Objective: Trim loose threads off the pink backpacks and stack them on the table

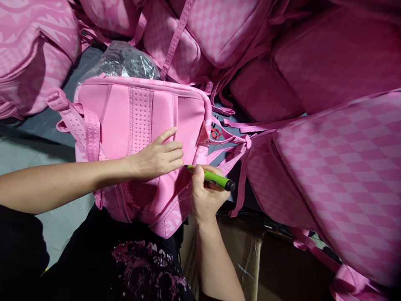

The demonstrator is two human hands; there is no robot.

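Observation:
A pink backpack [115,113] lies in front of me with its padded back panel facing up. Its perforated shoulder straps [92,133] hang at the left side. My left hand [159,155] rests flat on the panel, fingers stretched toward the right. Held in my right hand [206,196] is a green marker pen [217,179] with a black end. The pen's tip points left and meets or nearly meets the panel, close to my left fingertips.
Checkered pink backpacks [344,175] crowd the right side and the back, with loose straps among them. A wavy-patterned backpack [34,62] stands at the left. Behind my backpack sits a clear plastic bag [122,60]. Below the table edge is a cardboard box [241,246].

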